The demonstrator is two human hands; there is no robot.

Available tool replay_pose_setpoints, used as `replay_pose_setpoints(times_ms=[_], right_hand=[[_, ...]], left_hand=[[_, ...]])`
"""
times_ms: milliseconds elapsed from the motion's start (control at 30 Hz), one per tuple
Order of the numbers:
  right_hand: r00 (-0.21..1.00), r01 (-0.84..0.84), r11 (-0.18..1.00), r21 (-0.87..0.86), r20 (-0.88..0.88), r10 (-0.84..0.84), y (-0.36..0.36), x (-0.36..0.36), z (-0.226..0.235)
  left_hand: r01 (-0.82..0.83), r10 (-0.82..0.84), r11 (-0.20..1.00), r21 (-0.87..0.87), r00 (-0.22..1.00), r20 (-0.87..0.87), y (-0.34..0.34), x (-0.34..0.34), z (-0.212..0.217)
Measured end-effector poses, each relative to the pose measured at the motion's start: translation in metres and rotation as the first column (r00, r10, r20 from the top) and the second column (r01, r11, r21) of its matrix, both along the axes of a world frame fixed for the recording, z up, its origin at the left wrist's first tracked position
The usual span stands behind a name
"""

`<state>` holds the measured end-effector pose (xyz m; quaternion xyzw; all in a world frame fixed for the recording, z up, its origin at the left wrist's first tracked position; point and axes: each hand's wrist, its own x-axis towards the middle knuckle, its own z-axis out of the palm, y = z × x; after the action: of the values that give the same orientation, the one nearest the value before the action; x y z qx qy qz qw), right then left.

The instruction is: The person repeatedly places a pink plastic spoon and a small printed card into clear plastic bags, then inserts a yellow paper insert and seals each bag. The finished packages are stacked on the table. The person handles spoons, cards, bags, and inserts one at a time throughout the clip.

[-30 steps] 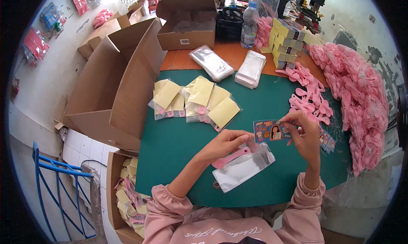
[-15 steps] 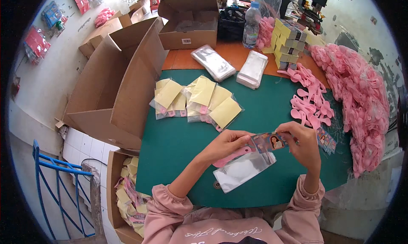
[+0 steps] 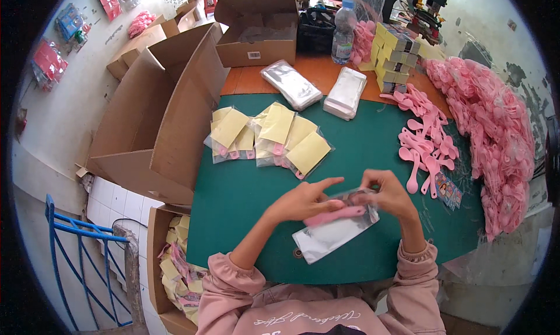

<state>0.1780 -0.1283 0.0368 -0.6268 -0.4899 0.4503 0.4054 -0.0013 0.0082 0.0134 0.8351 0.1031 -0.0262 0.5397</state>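
Pink plastic spoon with a slim handle (image 3: pixel 326 217) is lying slantwise over a flat, shiny clear-plastic bag (image 3: pixel 329 243), near the front edge of the green-topped bench (image 3: pixel 239 230). And here's the change: the colourful printed rectangular card (image 3: pixel 353 195), lifted to the right a second ago, is now coming down against the film, so card, spoon and bag are apparently being handled as one bundle. Whether the card is sitting inside, blur is hiding. The left hand (image 3: pixel 306 201) is stretching its index finger away from the thumb beside the spoon; its other fingers are staying hidden. The right hand (image 3: pixel 386 194) is bunching its fingers at the card, but I cannot tell what they're pinching. On writing: pale script is running across the pink sweatshirt (image 3: pixel 315 314), and a barcode label (image 3: pixel 254 55) is showing on the brown cardboard box (image 3: pixel 265 53) at the bench's far edge.
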Motion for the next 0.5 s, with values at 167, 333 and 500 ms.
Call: replay_pose_setpoints(times_ms=[167,333,500], right_hand=[[0.979,0.195,0.981,-0.015,-0.057,-0.196,-0.002,0.007,0.007],[0.983,0.047,0.991,-0.129,-0.171,-0.068,-0.007,0.015,0.007],[0.972,0.232,0.960,0.156,0.001,-0.235,-0.009,0.024,-0.004]], left_hand=[[0.044,0.035,0.894,-0.445,0.986,0.166,0.023,-0.007,-0.011],[0.029,0.042,0.879,-0.476,0.990,0.138,0.019,-0.005,-0.008],[-0.124,0.238,0.899,-0.421,0.943,0.232,-0.002,0.006,-0.024]])
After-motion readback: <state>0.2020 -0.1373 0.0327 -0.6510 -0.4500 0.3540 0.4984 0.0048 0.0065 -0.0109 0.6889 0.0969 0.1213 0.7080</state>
